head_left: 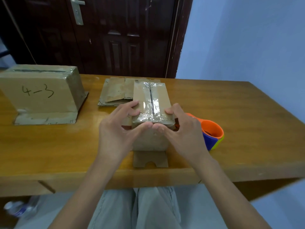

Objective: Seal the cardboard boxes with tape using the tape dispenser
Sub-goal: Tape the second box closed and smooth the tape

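Both hands held the taped box (151, 103) at its near end: left hand (115, 129) and right hand (183, 129), fingers curled over the top, thumbs pressing the tape. Dispenser (212, 131) lay just right; box "4-3" (41, 90) stood far left, closed.

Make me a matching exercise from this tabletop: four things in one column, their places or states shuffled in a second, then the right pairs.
Things
1. small taped box
2. box marked 4-3
3. tape dispenser
4. flattened cardboard

Places or states
A. lying flat behind the centre box
B. at the table's left end
C. gripped by the left hand and the right hand
D. on the table, partly behind the right hand

Pairs: 1-C, 2-B, 3-D, 4-A
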